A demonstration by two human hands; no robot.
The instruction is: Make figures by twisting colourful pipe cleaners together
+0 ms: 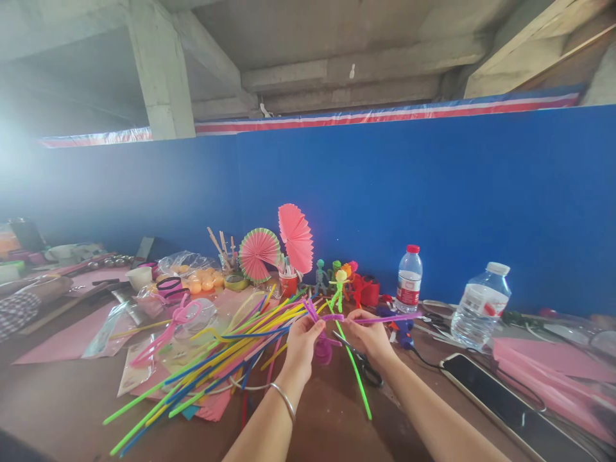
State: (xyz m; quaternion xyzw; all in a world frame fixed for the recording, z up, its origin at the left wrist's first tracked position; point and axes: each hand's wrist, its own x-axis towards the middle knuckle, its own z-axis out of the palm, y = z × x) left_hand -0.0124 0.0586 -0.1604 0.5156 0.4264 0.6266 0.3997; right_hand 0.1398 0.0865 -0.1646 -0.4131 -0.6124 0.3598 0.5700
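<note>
My left hand point(303, 343), with a bracelet at the wrist, pinches a bent purple pipe cleaner figure point(323, 350), whose coiled part hangs below the fingers. My right hand point(373, 337) is closed on a purple pipe cleaner point(397, 317) whose free end points right. A short purple piece spans the gap between both hands. Under them on the table lie black-handled scissors point(369, 371) and a single green pipe cleaner point(359, 378). A heap of yellow, blue and green pipe cleaners point(216, 359) is left of my left hand. Small pipe cleaner figures point(339, 289) stand just behind my hands.
Two water bottles point(409, 282) stand at the right, with a phone point(500, 398) in front. Pink paper fans point(295, 237) rise from a red cup point(288, 283) at the back. Orange balls point(202, 280) sit left, beyond a pink loop shape point(168, 330). Another person's checked sleeve point(19, 314) shows far left.
</note>
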